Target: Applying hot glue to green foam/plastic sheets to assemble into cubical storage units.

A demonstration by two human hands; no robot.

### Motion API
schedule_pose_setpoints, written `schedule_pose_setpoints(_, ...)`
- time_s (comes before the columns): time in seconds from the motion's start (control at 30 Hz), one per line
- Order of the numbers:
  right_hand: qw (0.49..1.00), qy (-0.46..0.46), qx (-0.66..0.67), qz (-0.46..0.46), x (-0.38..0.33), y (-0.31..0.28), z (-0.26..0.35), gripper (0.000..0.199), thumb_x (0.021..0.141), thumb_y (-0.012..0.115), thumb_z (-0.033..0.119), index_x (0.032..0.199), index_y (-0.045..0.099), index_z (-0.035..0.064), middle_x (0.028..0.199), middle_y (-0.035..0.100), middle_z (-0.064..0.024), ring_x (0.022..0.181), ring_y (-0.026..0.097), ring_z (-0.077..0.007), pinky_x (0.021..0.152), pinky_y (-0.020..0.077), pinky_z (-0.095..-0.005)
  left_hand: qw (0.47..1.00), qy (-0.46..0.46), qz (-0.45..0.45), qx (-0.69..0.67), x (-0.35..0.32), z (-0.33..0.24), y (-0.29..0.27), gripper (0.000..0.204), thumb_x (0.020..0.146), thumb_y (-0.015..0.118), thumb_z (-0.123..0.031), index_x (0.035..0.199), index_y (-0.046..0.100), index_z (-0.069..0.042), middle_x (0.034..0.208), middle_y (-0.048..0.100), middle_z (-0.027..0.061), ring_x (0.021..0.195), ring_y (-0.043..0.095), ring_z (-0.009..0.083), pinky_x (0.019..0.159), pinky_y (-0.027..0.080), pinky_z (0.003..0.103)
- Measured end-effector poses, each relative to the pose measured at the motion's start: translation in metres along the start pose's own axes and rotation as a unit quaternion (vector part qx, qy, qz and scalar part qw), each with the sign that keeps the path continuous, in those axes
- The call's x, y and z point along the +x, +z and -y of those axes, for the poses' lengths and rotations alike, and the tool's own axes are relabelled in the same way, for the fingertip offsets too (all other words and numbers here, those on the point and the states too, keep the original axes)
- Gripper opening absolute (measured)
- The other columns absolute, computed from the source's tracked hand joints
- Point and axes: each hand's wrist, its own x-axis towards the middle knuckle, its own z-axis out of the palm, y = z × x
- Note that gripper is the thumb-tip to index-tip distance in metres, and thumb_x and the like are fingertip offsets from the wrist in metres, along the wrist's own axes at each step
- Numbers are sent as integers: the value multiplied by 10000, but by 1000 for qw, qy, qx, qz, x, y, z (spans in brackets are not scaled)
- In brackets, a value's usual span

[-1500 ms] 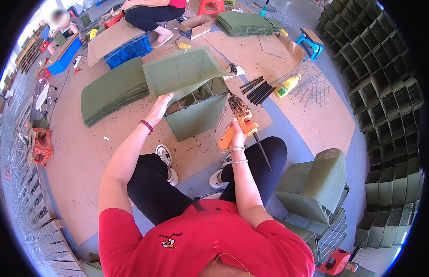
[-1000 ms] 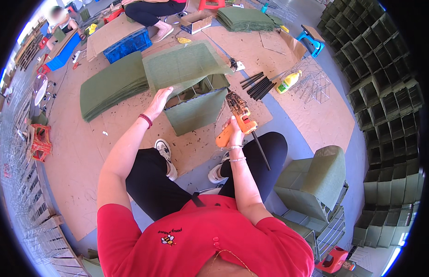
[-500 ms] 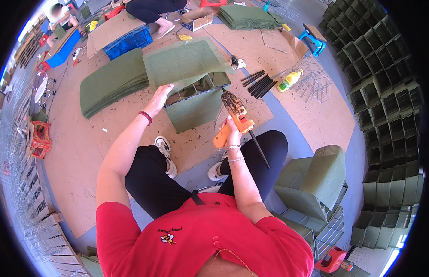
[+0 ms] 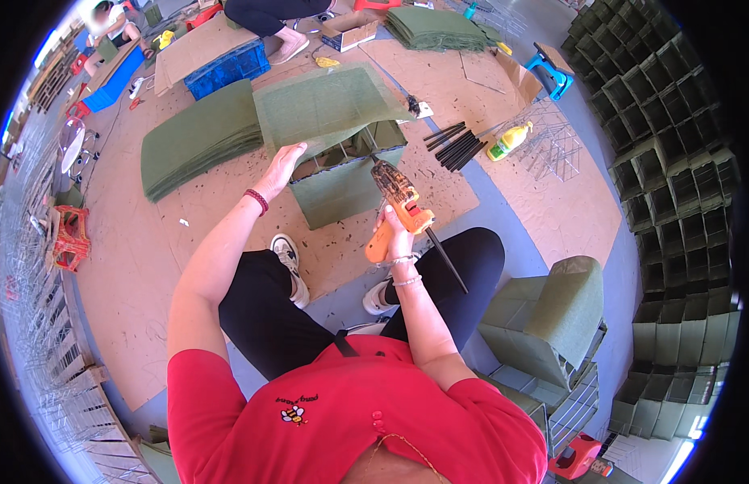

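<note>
A green felt sheet drapes over a wire-grid box that stands on the cardboard-covered floor in front of my knees. My left hand presses its near left edge with the fingers spread on the felt. My right hand grips the orange handle of a glue gun, whose nozzle points at the box's near right corner. A black glue stick sticks out behind the gun.
A stack of green felt sheets lies to the left, another stack far back. Black glue sticks and a yellow bottle lie to the right. Felt-covered boxes stand at my right. Another person sits beyond a blue crate.
My left hand has slid slightly along the felt edge and the glue gun has come closer to the box's corner. The view has tilted a little.
</note>
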Motion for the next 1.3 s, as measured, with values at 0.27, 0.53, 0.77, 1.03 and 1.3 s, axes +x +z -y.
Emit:
schedule_pose_setpoints(0.27, 999, -7, 46, -10, 6, -5, 0, 156, 868, 598, 186, 795, 527, 67, 614, 514, -13, 502, 501, -115, 478, 416, -243, 1000, -10, -29, 4, 3, 11, -3, 515, 931, 430, -359, 1164, 511, 93, 1155, 578, 91, 1100, 460, 157, 989, 297, 265)
schedule_pose_setpoints(0.53, 1000, 17, 1, 21, -10, 7, -8, 177, 851, 604, 210, 835, 517, 56, 629, 506, -28, 516, 506, -138, 496, 433, -265, 1000, -10, -12, -2, 1, 5, -2, 523, 927, 442, -370, 1187, 509, 79, 1185, 558, 116, 1121, 451, 173, 995, 290, 272)
schedule_pose_setpoints(0.77, 998, 43, 0, 56, -18, 14, -16, 152, 858, 609, 194, 847, 532, 63, 634, 520, -18, 523, 511, -120, 492, 426, -252, 1000, -26, -3, -3, -1, -2, -1, 513, 930, 435, -361, 1172, 514, 85, 1174, 561, 110, 1095, 457, 168, 980, 301, 273)
schedule_pose_setpoints(1.03, 996, 57, 5, 76, -28, 24, -20, 143, 845, 629, 175, 846, 537, 64, 632, 524, -9, 530, 511, -106, 501, 423, -243, 1000, -8, 0, -11, -1, 1, -2, 505, 935, 424, -358, 1150, 520, 89, 1127, 584, 81, 1048, 472, 148, 967, 310, 259)
schedule_pose_setpoints(1.3, 991, 81, 6, 105, -42, 36, -22, 138, 848, 626, 172, 838, 543, 62, 633, 523, -4, 540, 513, -102, 515, 425, -243, 1000, 9, -2, 3, -1, 2, -1, 513, 934, 418, -366, 1129, 524, 96, 1118, 590, 87, 1056, 477, 152, 958, 323, 272)
